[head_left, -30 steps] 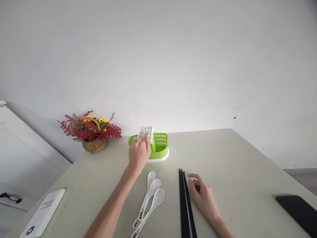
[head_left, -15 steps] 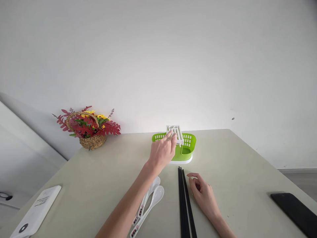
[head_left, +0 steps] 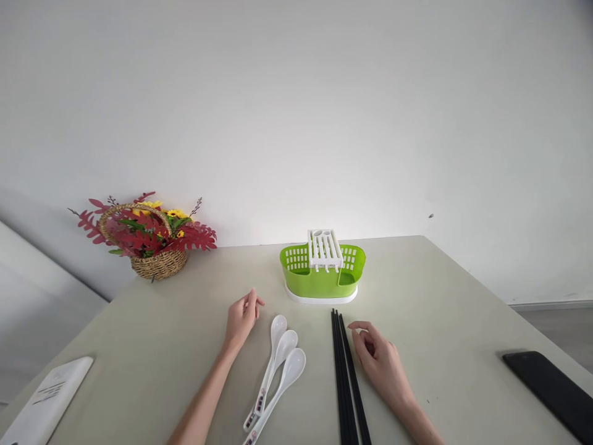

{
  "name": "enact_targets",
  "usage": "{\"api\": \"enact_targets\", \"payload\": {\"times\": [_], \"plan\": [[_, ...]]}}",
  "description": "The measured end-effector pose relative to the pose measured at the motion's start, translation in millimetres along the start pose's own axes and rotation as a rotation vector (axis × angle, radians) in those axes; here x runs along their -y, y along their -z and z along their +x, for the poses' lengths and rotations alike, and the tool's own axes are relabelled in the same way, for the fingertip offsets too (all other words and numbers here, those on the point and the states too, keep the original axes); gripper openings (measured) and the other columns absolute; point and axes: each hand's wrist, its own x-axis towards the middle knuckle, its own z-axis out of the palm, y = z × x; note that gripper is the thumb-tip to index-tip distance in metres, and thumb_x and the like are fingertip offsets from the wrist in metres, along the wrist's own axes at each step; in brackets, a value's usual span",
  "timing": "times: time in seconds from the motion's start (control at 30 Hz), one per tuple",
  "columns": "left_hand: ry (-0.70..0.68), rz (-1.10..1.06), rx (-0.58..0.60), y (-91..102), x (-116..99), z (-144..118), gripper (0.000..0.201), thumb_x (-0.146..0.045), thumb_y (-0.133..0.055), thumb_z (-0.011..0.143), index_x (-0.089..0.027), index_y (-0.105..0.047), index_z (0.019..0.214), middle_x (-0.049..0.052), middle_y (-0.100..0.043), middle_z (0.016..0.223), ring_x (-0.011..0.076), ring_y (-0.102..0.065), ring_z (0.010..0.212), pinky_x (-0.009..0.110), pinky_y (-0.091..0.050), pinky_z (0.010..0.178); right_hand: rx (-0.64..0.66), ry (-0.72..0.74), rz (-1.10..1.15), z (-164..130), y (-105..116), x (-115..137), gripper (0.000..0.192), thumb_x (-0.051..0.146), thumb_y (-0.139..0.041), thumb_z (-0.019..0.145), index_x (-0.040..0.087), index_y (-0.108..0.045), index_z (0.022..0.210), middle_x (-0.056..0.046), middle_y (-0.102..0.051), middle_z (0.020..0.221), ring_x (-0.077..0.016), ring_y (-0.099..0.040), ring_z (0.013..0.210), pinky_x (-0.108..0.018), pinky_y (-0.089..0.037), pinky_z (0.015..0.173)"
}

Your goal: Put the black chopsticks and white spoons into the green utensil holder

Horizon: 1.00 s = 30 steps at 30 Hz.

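Presently, near: right hand (head_left: 380, 364) open, empty, just beside black chopsticks (head_left: 346, 377); a nudge could roll them | left hand (head_left: 241, 316) relaxed, empty, near white spoons (head_left: 278, 371); may scatter | far: green caddy (head_left: 322, 272) upright on bench (head_left: 440, 321), light, could tip.

1. Spoons (head_left: 277, 374): three, white, bunched together.
2. Chopsticks (head_left: 345, 377): black bundle, exact count unclear.
3. Caddy (head_left: 323, 278): one, green with white insert.
4. Flower basket (head_left: 148, 238): one.
5. Phone (head_left: 551, 392): one, black.
6. White device (head_left: 44, 402): one.
7. Hands: two, left (head_left: 241, 318) and right (head_left: 380, 361).
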Motion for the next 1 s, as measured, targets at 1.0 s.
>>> {"api": "enact_targets", "payload": {"times": [1.0], "plan": [[-0.092,0.059,0.168,19.6,20.0,-5.2,0.054,-0.062,-0.042,0.096,-0.022,-0.053,0.06,-0.006,-0.032,0.049,0.0126,-0.035,0.047,0.025,-0.026,0.051,0.18,-0.002,-0.83,-4.2,6.3,67.0,0.013,0.029,-0.046,0.093,0.027,-0.059,0.092,-0.001,-0.073,0.089,-0.018,-0.065,0.067,-0.03,-0.035,0.061]]}}
